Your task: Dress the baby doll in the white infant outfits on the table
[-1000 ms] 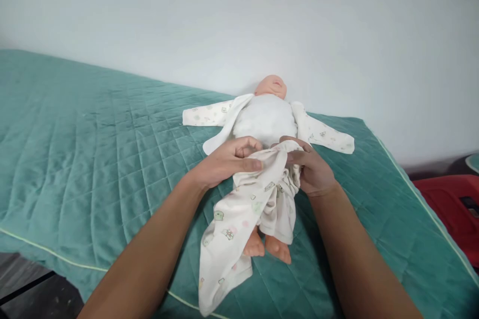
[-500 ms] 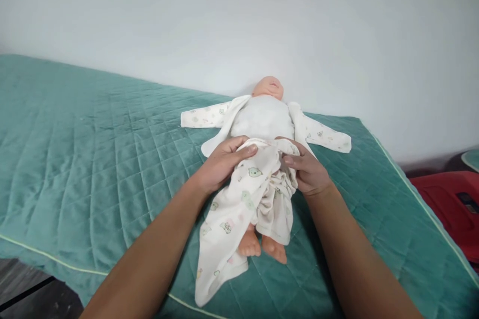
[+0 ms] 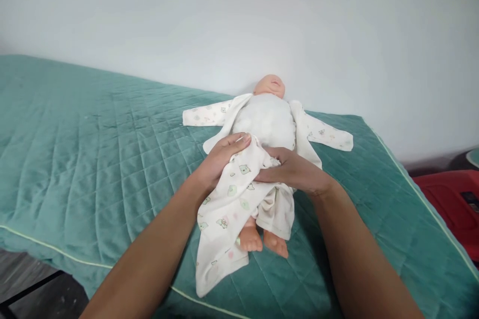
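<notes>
A baby doll (image 3: 270, 84) lies on its back on a teal quilted bed cover (image 3: 93, 134), head toward the wall, bare feet (image 3: 262, 240) toward me. It wears an open white printed top, sleeves spread sideways (image 3: 204, 115). White printed baby trousers (image 3: 228, 204) cover its legs. My left hand (image 3: 220, 157) grips the trousers' waist at the doll's left hip, fingers curled on the cloth. My right hand (image 3: 294, 172) lies over the waist at the belly, fingers pressed on the cloth.
A plain white wall rises right behind the doll's head. A red object (image 3: 449, 204) sits low beyond the bed's right edge. The bed's front edge with pale piping (image 3: 56, 248) runs at the lower left, dark floor below it.
The trousers' waist has come up from the doll's thighs to its belly. My right hand has shifted from the doll's side to lie across the waist at the middle.
</notes>
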`<state>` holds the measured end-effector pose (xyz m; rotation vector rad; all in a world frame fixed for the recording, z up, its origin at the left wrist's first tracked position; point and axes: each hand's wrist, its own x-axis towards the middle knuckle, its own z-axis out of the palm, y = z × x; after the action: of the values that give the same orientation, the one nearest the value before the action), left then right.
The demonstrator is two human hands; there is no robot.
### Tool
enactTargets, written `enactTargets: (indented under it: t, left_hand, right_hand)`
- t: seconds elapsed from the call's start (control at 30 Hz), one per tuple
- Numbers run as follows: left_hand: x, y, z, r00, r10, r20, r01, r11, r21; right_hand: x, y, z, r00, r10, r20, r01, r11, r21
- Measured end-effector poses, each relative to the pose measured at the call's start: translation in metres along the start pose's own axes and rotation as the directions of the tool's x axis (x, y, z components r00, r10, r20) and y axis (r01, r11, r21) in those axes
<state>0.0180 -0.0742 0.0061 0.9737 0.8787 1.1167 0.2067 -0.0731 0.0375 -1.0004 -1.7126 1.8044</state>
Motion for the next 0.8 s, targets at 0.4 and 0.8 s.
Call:
enactTargets:
  t: [0.4,0.8]
  left_hand:
    - [-0.004,0.019,-0.013,0.879,-0.179,0.441,-0.025,0.908,0.418]
    - [0.001,-0.008,-0.014,0.997,-0.057,0.060,0.058,0.998,-0.010]
  right_hand:
    - [0.012,0.015,-0.003,0.965,-0.105,-0.240,0.196,0.899,0.392]
    - [0.001,-0.002,-0.002,1.000,-0.006,0.005,0.007,0.987,-0.163]
